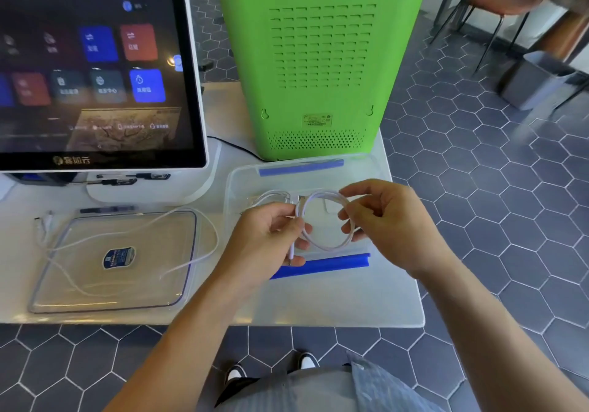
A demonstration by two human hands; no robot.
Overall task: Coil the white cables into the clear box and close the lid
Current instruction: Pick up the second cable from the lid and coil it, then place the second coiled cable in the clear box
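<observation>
**Cable coil held over the open clear box**

Head view: a white bench (350, 303) carries everything. The clear box (242, 252) sits near the bench's front right corner, its lid off, with a blue clip (322, 266) along its near rim and another blue clip (301, 167) along its far rim. Over the middle of the box, both hands hold a coiled white cable (325, 217). The left hand (271, 236) has its fingers curled, pinching the coil's left side, with a plug end hanging down beside the thumb. The right hand (385, 217) has its fingers bent round the coil's right side. Inside the box, at its far left, lies another white cable (271, 195), partly hidden behind the hands and hard to make out through the clear wall.

The lid (111, 262) lies flat on the bench's front left part, close to the front edge, with a blue sticker at its middle. A loose white cable (204, 254) trails across the lid; its plug ends rest on the bench by the lid's far left corner. A strip of bare bench lies between lid and box.

Along the back edge stand a screen (95, 61), cut off at left and top, and a green unit (318, 61), cut off at top, just behind the box. The box's right wall lies near the bench's right edge.
</observation>
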